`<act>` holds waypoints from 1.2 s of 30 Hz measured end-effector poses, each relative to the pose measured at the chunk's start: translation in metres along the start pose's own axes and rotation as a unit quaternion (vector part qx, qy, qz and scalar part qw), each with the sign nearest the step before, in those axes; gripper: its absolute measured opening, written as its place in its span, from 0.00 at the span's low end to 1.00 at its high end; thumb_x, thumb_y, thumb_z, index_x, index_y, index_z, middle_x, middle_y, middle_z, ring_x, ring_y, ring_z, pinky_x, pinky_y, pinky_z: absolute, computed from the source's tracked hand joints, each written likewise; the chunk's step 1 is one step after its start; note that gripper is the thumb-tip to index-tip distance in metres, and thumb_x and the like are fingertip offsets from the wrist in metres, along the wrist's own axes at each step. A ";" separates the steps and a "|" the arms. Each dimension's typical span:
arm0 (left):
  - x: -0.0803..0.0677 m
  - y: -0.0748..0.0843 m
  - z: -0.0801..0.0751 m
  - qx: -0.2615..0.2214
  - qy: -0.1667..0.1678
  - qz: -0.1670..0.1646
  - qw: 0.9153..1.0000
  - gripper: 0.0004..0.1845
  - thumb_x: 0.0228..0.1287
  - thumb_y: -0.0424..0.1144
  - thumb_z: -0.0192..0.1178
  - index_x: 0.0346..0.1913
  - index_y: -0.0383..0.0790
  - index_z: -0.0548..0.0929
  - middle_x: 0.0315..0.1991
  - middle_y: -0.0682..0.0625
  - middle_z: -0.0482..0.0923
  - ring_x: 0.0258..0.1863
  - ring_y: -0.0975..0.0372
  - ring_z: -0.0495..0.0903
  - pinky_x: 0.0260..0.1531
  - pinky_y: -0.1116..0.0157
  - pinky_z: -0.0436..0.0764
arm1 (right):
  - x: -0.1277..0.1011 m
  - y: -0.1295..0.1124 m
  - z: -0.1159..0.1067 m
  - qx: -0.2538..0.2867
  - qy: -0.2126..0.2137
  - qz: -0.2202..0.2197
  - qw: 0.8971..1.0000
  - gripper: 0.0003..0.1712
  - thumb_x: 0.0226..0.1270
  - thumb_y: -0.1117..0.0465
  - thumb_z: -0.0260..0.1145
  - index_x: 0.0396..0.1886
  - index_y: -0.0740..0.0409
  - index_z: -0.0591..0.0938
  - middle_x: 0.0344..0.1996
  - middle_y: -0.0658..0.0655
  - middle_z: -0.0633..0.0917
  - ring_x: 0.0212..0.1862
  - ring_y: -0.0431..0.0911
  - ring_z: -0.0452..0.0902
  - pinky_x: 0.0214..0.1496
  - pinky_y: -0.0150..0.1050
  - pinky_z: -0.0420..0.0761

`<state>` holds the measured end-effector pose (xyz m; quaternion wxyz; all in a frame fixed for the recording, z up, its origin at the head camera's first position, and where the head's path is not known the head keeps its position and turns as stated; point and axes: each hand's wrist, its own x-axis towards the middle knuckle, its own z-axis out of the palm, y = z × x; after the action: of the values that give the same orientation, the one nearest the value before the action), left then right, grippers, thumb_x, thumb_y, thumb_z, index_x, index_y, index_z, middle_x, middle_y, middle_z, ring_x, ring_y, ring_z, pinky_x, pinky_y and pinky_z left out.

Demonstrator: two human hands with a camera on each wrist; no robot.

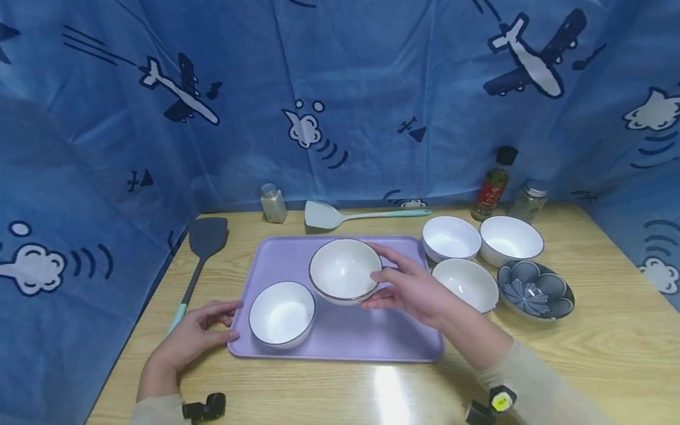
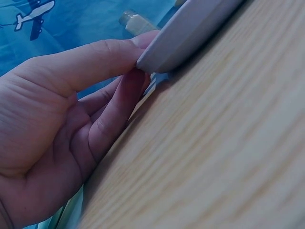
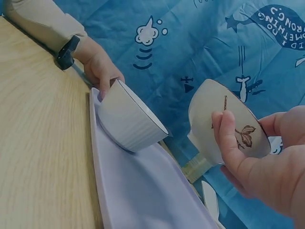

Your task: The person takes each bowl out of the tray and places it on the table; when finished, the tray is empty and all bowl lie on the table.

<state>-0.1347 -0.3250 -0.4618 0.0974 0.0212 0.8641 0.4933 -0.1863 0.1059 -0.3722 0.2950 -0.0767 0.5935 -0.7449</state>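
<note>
A lilac tray (image 1: 340,336) lies on the wooden table. My right hand (image 1: 379,283) grips a pale bowl (image 1: 344,270) with a dark rim, thumb on its outer wall, and holds it just above the tray's middle. In the right wrist view this bowl (image 3: 214,124) shows a brown leaf print under my thumb. A white bowl (image 1: 281,313) with a dark rim stands on the tray's front left. My left hand (image 1: 231,321) pinches the tray's front left corner (image 2: 190,28), thumb on top and fingers beneath.
Three white bowls (image 1: 466,283) and a dark flower-patterned bowl (image 1: 535,289) stand right of the tray. A grey spatula (image 1: 202,248) lies at the left, a pale one (image 1: 345,217) behind. A shaker (image 1: 273,202), bottle (image 1: 494,186) and jar (image 1: 528,200) line the blue curtain.
</note>
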 end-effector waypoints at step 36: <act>0.000 0.001 0.000 0.009 0.006 -0.006 1.000 0.34 0.55 0.47 0.75 0.66 0.47 0.78 0.61 0.48 0.77 0.49 0.62 0.78 0.52 0.75 0.73 | -0.109 0.017 -0.112 0.002 -0.256 0.022 0.966 0.42 0.76 0.76 0.41 0.82 0.45 0.42 0.74 0.50 0.56 0.58 0.55 0.76 0.50 0.54 0.84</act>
<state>-0.1345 -0.3247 -0.4613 0.0948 0.0134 0.8691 0.4853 -0.1433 0.2557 -0.3943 0.4540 -0.2514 0.4985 -0.6944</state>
